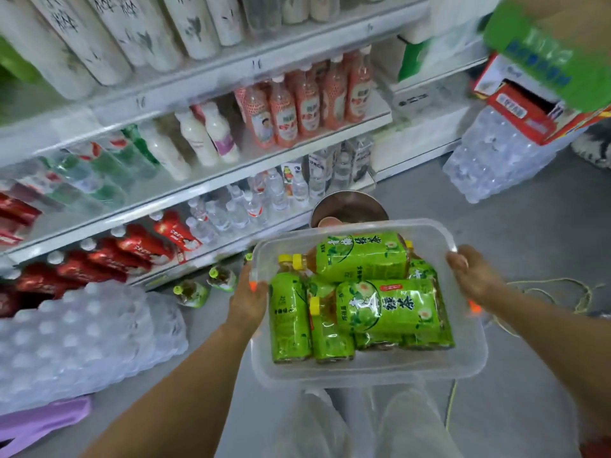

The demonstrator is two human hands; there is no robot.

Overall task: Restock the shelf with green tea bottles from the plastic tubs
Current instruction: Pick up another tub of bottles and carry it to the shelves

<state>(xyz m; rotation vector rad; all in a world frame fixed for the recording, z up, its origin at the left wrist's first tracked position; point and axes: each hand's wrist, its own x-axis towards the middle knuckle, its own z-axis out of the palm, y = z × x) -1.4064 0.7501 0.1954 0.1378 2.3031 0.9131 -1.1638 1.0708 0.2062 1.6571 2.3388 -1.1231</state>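
Several green tea bottles (390, 312) with yellow caps lie on their sides in a clear plastic tub (370, 371), held at near centre. The left hand (248, 299) grips the tub's left rim, fingers curled over it; the right hand (472, 276) grips the right rim. The green labels read "绿茶". Three further bottles (191, 292) sit on the floor (545, 226) at the foot of the shelf (211, 183), left of the tub.
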